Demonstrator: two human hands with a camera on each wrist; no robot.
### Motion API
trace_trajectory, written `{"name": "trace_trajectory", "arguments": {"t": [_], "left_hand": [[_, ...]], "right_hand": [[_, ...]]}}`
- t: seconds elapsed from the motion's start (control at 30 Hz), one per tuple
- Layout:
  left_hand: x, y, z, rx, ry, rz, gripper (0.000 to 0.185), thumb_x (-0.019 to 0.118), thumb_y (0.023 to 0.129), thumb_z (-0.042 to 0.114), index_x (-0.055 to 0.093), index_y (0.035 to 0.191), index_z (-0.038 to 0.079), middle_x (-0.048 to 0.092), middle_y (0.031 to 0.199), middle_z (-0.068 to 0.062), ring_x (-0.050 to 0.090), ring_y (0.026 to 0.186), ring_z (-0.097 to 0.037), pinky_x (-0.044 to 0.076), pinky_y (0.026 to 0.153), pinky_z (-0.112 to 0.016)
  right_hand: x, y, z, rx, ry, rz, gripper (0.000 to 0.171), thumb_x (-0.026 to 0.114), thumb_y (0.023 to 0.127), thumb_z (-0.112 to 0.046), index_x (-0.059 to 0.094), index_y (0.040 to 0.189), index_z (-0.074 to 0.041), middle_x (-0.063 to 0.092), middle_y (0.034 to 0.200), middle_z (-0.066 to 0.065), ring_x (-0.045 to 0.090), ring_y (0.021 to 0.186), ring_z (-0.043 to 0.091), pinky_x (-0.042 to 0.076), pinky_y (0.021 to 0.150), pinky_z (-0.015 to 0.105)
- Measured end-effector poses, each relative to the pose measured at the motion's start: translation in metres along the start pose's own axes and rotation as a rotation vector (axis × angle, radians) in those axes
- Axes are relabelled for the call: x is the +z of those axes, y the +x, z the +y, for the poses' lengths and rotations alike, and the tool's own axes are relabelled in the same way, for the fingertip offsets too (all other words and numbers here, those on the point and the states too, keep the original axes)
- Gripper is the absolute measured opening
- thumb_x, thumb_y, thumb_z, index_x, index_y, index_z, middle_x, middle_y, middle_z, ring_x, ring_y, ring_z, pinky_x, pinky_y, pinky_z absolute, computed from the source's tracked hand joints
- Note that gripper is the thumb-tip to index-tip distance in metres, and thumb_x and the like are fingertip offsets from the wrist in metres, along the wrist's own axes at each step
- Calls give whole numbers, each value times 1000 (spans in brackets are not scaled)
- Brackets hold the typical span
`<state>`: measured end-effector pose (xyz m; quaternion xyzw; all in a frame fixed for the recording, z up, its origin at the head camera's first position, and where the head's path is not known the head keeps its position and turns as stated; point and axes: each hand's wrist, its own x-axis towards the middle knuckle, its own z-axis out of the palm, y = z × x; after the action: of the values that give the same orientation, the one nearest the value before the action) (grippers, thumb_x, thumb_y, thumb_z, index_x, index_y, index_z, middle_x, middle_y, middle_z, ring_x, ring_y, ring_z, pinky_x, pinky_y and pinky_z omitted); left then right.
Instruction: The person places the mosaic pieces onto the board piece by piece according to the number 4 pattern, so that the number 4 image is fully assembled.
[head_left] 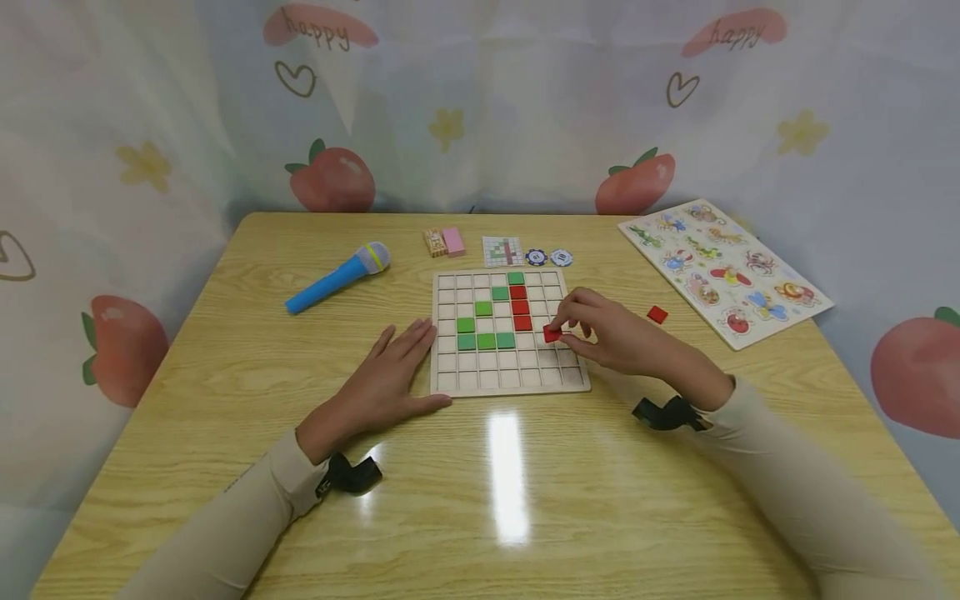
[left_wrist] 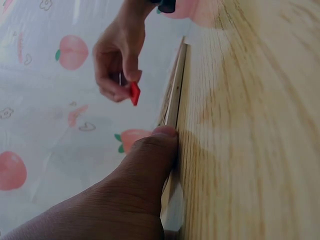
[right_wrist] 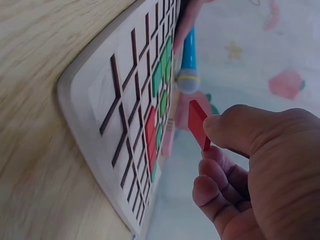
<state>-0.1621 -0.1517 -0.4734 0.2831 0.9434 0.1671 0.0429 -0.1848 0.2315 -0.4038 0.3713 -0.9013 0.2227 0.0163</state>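
A square wooden grid board (head_left: 468, 382) lies on the table, with several green tiles (head_left: 486, 341) and a column of three red tiles (head_left: 521, 307) in its cells. Over the board's right side, my right hand (head_left: 615, 332) pinches a loose red tile (right_wrist: 198, 125) between thumb and fingers, held above the surface in the right wrist view. My left hand (head_left: 378, 379) lies with its fingers extended along the board's left edge, the thumb touching the near left corner. In the left wrist view that thumb (left_wrist: 145, 160) presses against the board's side.
Another red tile (head_left: 657, 314) lies right of the board, near an insect puzzle board (head_left: 731, 275). Behind the grid are a small pattern card (head_left: 501, 251), two poker chips (head_left: 536, 257) and small pink and patterned boxes (head_left: 453, 242). A blue toy microphone (head_left: 330, 283) lies to the left.
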Motion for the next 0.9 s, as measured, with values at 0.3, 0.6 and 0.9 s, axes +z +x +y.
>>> {"name": "trace_trajectory", "arguments": {"t": [0.3, 0.6, 0.9], "left_hand": [[0, 0, 0, -2, -1, 2, 115, 68, 91, 75, 17, 172, 10, 16, 181, -7, 13, 170, -24, 4, 139, -55], [0, -1, 0, 0, 11, 1, 114, 67, 93, 74, 17, 172, 9, 16, 181, -7, 13, 170, -25, 4, 139, -55], [-1, 0, 0, 0, 3, 2, 114, 68, 93, 73, 18, 172, 8, 15, 182, -7, 12, 170, -25, 4, 139, -54]], "right_hand": [[21, 32, -7, 23, 44, -113, 11, 76, 100, -14, 74, 111, -12, 62, 116, 4, 56, 88, 15, 54, 74, 25], [32, 37, 0, -9, 23, -101, 6, 77, 98, -9, 75, 102, -13, 63, 113, 5, 57, 88, 16, 53, 75, 26], [32, 35, 3, -16, 13, -89, 8, 80, 95, -7, 83, 100, -13, 67, 109, 5, 63, 96, 17, 59, 83, 34]]}}
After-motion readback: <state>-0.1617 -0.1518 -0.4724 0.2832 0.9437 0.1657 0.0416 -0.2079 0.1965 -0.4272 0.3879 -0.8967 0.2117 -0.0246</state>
